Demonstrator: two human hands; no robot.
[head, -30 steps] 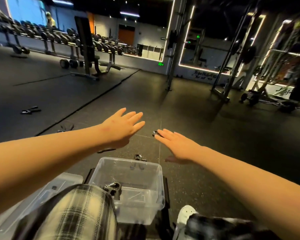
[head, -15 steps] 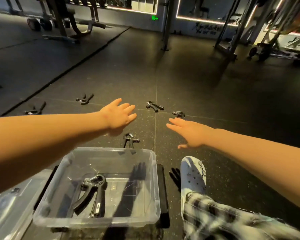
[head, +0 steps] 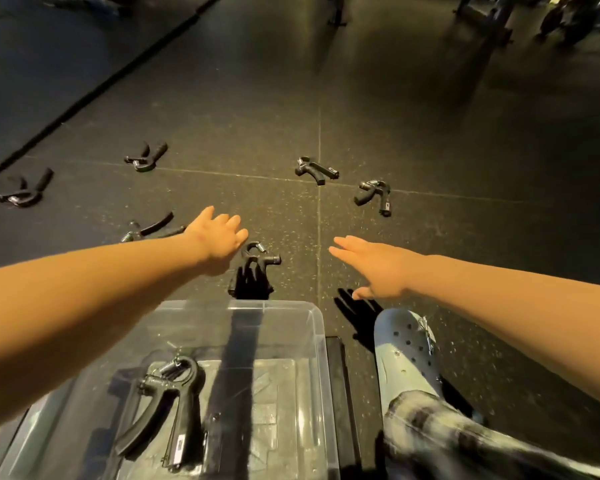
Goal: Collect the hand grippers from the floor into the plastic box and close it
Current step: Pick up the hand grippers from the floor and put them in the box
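Observation:
A clear plastic box (head: 317, 344) stands open in front of me with one black hand gripper (head: 163, 407) lying inside. Several more black hand grippers lie on the dark rubber floor. The nearest gripper (head: 257, 263) sits just beyond the box's far rim. My left hand (head: 219, 239) hovers with loose fingers right beside its spring end, holding nothing. My right hand (head: 374, 266) is stretched out flat over bare floor, empty. Two grippers lie farther ahead, one (head: 316, 170) in the middle and one (head: 374, 197) to its right. Another gripper (head: 153, 228) is partly hidden behind my left forearm.
Two more grippers (head: 148, 157) (head: 25, 190) lie far left near a floor seam. My pale clog (head: 406, 351) and checked trouser leg (head: 465, 441) stand right of the box. Rack bases (head: 485, 15) rise at the far top right.
My view has tipped down to the floor and the box. Both hands have dropped lower and nearer the box, the left one coming close to the nearest gripper.

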